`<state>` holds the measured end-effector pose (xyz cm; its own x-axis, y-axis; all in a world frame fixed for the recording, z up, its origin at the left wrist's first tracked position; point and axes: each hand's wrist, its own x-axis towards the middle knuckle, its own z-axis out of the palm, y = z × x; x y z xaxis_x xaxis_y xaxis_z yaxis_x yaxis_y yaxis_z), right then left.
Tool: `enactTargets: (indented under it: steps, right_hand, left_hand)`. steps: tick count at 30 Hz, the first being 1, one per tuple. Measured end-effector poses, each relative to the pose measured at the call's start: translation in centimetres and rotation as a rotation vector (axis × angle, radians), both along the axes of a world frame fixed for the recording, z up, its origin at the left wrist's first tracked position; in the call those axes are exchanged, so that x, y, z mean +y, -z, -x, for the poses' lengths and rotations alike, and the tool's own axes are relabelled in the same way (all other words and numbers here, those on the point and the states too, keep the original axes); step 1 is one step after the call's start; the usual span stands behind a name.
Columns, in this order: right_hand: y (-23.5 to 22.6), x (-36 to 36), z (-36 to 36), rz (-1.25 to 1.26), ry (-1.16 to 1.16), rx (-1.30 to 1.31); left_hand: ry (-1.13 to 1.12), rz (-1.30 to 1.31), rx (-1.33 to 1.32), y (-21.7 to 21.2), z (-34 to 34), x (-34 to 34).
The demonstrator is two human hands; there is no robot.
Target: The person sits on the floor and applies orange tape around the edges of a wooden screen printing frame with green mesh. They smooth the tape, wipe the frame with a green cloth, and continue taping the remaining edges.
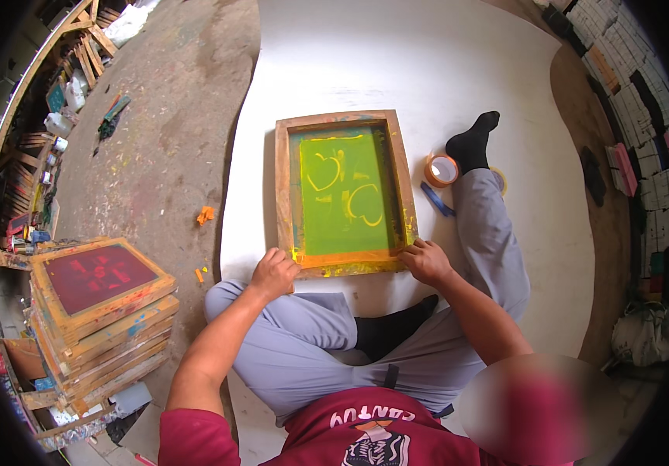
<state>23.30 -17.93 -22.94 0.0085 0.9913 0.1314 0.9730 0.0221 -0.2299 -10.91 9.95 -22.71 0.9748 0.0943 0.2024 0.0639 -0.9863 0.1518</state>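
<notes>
A wooden screen printing frame (281,186) lies on the white sheet in front of me. Its green mesh (334,225) carries yellow heart outlines, and yellow paint marks the near wood. A strip of orange tape (350,258) runs along the inner near edge, between my hands. At the near left corner, my left hand (275,272) is closed with its fingers curled on the frame. My right hand (426,262) grips the near right corner in a similar way. Whether either hand also pinches a tape end is hidden by the fingers.
Right of the frame lie a roll of orange tape (441,171), a blue cutter-like tool (437,199) and a yellow roll (499,181) partly behind my leg. Stacked screen frames (109,303) stand at left. Crumpled orange scraps (206,215) lie on the floor.
</notes>
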Motion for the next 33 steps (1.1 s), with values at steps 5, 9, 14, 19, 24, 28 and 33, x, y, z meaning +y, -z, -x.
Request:
enactTargets:
  steps: [5, 9, 14, 19, 24, 28, 33]
  right_hand:
    - [-0.1, -0.5, 0.5, -0.021, 0.01, -0.055]
    - [-0.2, -0.4, 0.6, -0.013, 0.019, -0.049]
    - [-0.1, -0.4, 0.7, 0.007, 0.035, -0.051]
    - [-0.5, -0.4, 1.0, 0.002, 0.044, -0.042]
    - [-0.4, -0.4, 0.9, 0.015, 0.05, -0.045]
    - [-0.4, -0.5, 0.9, 0.034, 0.056, -0.034]
    - [-0.6, -0.8, 0.9, 0.052, 0.058, -0.029]
  left_hand:
    - [0.005, -0.063, 0.026, -0.2, 0.0, -0.3]
    - [-0.046, -0.014, 0.12, -0.9, -0.2, -0.2]
    - [-0.047, 0.01, 0.264, -2.6, -1.4, 0.8]
    - [0.022, -0.018, 0.342, -3.3, -1.6, 2.3]
    - [0.034, -0.045, 0.452, -2.8, -2.4, 2.7]
    - [-0.073, -0.001, 0.563, -3.0, -3.0, 1.2]
    - [-0.144, 0.015, 0.706, -4.4, -4.2, -0.7]
